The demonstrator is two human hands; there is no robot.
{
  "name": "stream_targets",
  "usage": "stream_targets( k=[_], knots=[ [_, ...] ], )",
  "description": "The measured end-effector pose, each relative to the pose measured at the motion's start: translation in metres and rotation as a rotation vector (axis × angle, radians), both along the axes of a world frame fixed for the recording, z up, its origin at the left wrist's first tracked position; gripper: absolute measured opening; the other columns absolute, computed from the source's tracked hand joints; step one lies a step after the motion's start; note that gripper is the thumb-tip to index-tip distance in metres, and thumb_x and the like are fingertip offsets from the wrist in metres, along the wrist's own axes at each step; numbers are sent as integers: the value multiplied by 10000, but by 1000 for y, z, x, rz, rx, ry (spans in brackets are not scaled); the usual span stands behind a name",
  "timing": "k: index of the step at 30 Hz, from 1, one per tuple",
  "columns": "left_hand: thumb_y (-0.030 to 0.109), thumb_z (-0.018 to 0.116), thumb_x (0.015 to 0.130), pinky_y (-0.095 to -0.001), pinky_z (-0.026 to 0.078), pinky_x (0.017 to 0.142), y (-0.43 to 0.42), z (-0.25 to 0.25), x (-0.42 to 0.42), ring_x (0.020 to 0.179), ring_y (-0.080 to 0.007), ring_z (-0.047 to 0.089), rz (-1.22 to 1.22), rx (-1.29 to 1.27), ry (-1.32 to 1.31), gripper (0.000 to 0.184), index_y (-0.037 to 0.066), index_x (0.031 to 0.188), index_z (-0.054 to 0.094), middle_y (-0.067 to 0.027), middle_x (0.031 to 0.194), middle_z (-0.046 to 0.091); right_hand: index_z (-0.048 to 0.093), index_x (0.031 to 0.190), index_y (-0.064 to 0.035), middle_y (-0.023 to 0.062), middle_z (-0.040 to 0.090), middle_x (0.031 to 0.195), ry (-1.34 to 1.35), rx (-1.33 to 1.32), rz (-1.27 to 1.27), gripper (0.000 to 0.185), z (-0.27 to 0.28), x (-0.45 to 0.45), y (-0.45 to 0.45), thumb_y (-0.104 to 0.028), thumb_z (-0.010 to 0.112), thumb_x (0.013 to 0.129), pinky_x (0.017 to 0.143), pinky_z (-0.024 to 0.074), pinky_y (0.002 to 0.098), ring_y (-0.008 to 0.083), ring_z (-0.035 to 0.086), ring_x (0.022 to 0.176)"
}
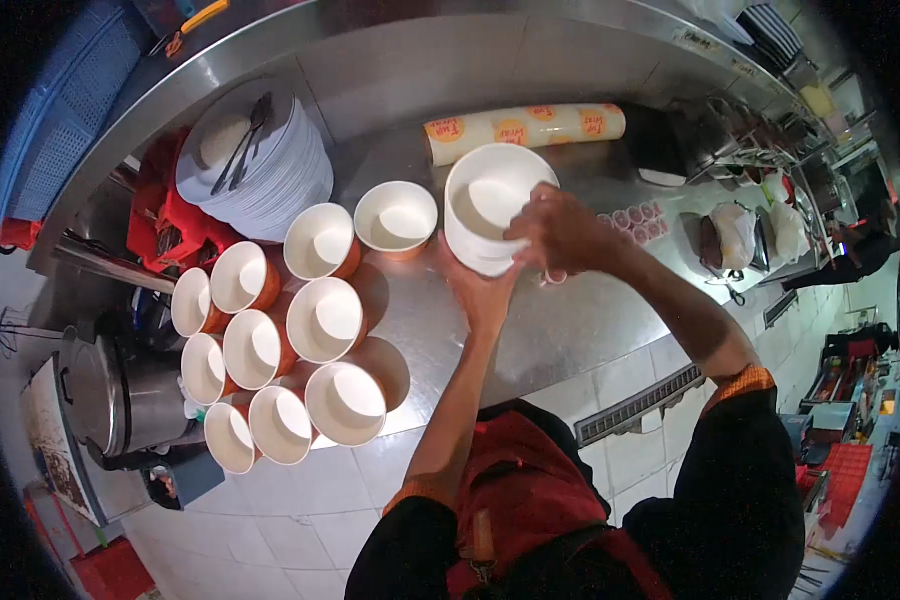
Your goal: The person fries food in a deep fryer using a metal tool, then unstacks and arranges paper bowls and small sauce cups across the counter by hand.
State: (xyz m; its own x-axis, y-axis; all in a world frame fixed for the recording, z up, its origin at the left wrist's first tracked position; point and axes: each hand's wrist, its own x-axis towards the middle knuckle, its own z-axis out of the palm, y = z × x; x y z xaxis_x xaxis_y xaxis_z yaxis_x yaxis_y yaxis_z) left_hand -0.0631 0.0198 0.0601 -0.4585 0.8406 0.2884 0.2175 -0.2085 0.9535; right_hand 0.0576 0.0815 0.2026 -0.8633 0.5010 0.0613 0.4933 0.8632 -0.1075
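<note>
A nested stack of white paper bowls (480, 205) stands tilted toward me over the steel counter. My left hand (478, 285) is wrapped round the lower side of this stack. At the right of its rim, the curled fingers of my right hand (560, 230) pinch the edge of the top bowl; the fingertips are partly hidden. Just left of the stack sits a single paper bowl (397, 215) with an orange outside. Several more orange-and-white paper bowls (327, 318) stand upright in rows further left, mouths up, and look bare inside.
Behind the stack lies a printed wrap roll (525, 130). White plates (290, 170) with spoons on top are piled at the back left, beside a red crate (160, 205). Small clear cups (638, 222) stand right of my right hand. A big metal pot (150, 390) is at the left.
</note>
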Motion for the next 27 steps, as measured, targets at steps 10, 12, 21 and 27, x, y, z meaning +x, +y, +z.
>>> stream_targets(
  k=[10, 12, 21, 27],
  knots=[
    [180, 840, 572, -496, 284, 1041, 84, -7, 15, 1265, -420, 332, 177, 19, 210, 1072, -22, 1393, 180, -265, 1369, 323, 675, 900, -83, 40, 663, 860, 149, 185, 58, 288, 51, 30, 59, -236, 744, 665, 820, 438, 381, 237, 576, 819],
    [196, 835, 570, -503, 253, 1057, 88, -8, 17, 1272, -439, 307, 113, 61, 199, 1080, -57, 1384, 173, -300, 1354, 315, 665, 917, -105, 18, 657, 884, 137, 244, 126, 295, 63, 47, 49, -251, 721, 667, 841, 433, 390, 222, 593, 814],
    [260, 694, 789, -383, 333, 990, -119, 7, 8, 1145, -247, 442, -105, -330, -75, 646, -25, 1284, 393, -152, 1259, 460, 586, 694, -155, -20, 596, 732, 104, 35, 427, 37, 17, 34, -58, -187, 601, 681, 867, 403, 297, 129, 594, 749],
    [183, 690, 806, -385, 383, 965, -133, -67, -26, 1117, -246, 479, -60, -302, 75, 639, -21, 1298, 336, -153, 1231, 470, 654, 851, -140, 26, 619, 862, -125, -76, 373, 212, -95, -29, -69, -267, 640, 682, 945, 359, 358, 188, 598, 914]
  ],
)
